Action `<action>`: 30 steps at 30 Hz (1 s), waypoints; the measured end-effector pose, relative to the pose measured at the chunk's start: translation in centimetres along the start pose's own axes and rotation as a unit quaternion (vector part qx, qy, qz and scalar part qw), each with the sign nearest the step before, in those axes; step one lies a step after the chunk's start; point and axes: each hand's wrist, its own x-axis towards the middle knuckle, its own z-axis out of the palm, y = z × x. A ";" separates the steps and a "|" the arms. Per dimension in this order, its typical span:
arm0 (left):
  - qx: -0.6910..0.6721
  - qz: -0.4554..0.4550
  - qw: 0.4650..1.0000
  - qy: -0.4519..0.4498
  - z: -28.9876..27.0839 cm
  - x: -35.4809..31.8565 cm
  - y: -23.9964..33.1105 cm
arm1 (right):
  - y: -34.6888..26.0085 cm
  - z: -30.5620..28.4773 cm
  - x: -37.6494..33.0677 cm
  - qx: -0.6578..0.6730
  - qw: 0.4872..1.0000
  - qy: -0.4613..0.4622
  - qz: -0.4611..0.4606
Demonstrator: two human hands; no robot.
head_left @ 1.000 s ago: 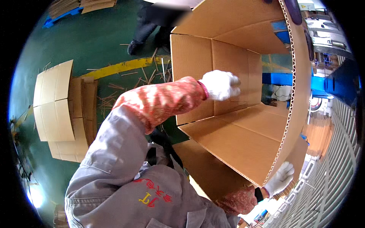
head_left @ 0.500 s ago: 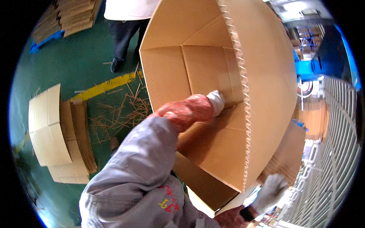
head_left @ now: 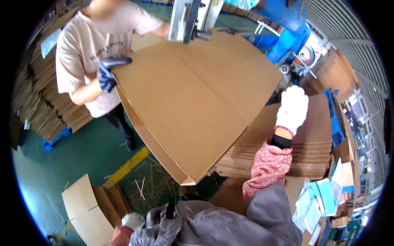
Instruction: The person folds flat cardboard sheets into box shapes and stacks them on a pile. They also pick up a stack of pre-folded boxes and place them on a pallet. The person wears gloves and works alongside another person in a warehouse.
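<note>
My right hand, in a white glove with a black wristband below it, reaches forward over a stack of brown cardboard sheets. Its fingers look stretched out, with nothing visible in them. Low on the left, beside my body, is my left hand, also in a white glove; its fingers are too small and turned to read. A large folded cardboard box lies ahead of me, apart from both hands. Opposite, a co-worker's dark-gloved hand grips its left edge. Its far end sits by a metal machine head.
Pale cardboard sheets are stacked at lower left. Cardboard strips litter the green floor near a yellow line. A blue machine stands at far right, and blue and white packages lie at lower right.
My left hand has come out of the box and down to the lower left. My right hand has risen over the stack. The box, open before me earlier, now lies flatter, by the co-worker.
</note>
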 end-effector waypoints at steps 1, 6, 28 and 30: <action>-0.010 0.016 1.000 0.002 4.7 1.8 -3.9 | 0.8 0.3 0.9 0.032 0.999 0.041 0.001; -0.299 -0.030 0.926 0.229 2.6 -1.2 -0.7 | 6.0 -4.9 8.1 0.048 0.967 0.246 0.055; -0.410 0.219 0.796 0.387 -7.7 -10.7 15.0 | 8.7 -0.9 5.0 -0.014 0.975 0.080 0.207; -0.364 0.248 0.802 0.404 -7.4 -11.5 14.9 | 7.9 1.5 0.6 -0.080 0.986 -0.015 0.145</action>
